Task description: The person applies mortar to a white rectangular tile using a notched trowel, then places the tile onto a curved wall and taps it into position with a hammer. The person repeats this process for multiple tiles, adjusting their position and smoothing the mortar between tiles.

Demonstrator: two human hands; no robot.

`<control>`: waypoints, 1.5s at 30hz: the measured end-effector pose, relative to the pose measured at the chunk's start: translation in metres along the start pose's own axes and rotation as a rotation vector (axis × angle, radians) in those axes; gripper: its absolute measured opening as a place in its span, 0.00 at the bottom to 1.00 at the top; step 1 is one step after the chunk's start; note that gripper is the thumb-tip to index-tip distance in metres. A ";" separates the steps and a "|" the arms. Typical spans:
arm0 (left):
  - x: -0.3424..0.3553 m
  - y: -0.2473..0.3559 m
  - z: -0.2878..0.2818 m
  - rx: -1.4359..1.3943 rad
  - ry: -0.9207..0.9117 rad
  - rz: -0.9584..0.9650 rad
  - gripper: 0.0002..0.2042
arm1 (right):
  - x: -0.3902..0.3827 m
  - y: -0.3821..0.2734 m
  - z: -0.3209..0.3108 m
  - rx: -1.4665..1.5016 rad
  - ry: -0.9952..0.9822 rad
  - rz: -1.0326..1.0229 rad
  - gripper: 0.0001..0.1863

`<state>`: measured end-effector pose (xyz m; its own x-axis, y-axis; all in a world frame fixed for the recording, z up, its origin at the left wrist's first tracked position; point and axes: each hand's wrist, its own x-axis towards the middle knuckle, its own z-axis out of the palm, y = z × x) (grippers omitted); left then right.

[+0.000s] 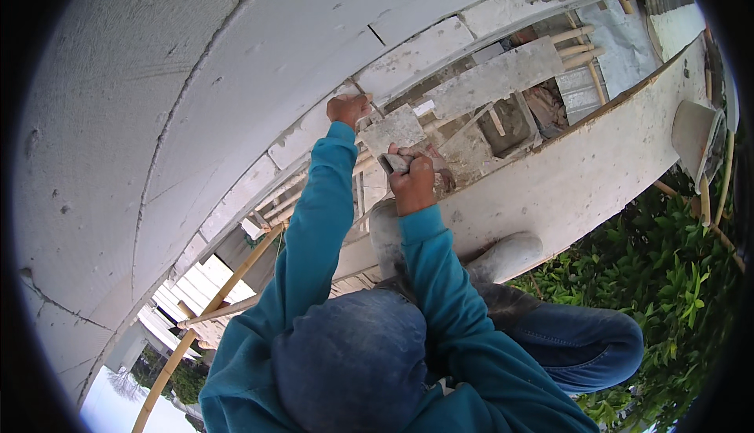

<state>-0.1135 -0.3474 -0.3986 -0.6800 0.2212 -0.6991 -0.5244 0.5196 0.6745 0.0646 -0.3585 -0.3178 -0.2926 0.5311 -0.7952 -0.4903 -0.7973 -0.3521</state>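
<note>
My left hand [349, 109] is closed at the face of the pale block wall, with its fingers around a thin dark rod [378, 108] that lies against the blocks. Lower and to the right, my right hand [414, 185] grips a short grey tool [399, 163] with a squared, hollow-looking end. Its kind does not show clearly. Between the two hands sits a flat grey mortar-stained piece [395, 127]. The row of white blocks [420, 54] runs past my left hand.
Stained planks [503, 80] and bamboo poles [580, 54] form a platform beyond my hands. A pale ledge [581, 166] carries my dusty boot [506, 256]. A bucket [697, 141] stands at the far right. Green bushes [660, 268] grow below the ledge; a bamboo pole [169, 366] slants at left.
</note>
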 end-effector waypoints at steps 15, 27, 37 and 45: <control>0.003 -0.005 -0.008 0.013 -0.010 -0.014 0.16 | -0.036 -0.014 0.061 0.135 0.084 0.269 0.05; 0.008 -0.007 -0.011 0.060 -0.020 -0.012 0.15 | -0.031 -0.011 0.064 0.199 0.405 0.363 0.11; 0.003 0.000 -0.011 0.099 -0.032 -0.039 0.13 | -0.027 -0.008 0.041 0.180 0.187 0.314 0.08; 0.013 0.002 -0.009 0.097 -0.068 -0.036 0.13 | -0.014 0.014 0.036 0.327 -0.059 0.525 0.08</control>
<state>-0.1280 -0.3513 -0.4037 -0.6235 0.2542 -0.7394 -0.4940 0.6049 0.6245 0.0323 -0.3671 -0.2945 -0.6036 0.1141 -0.7891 -0.4916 -0.8325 0.2556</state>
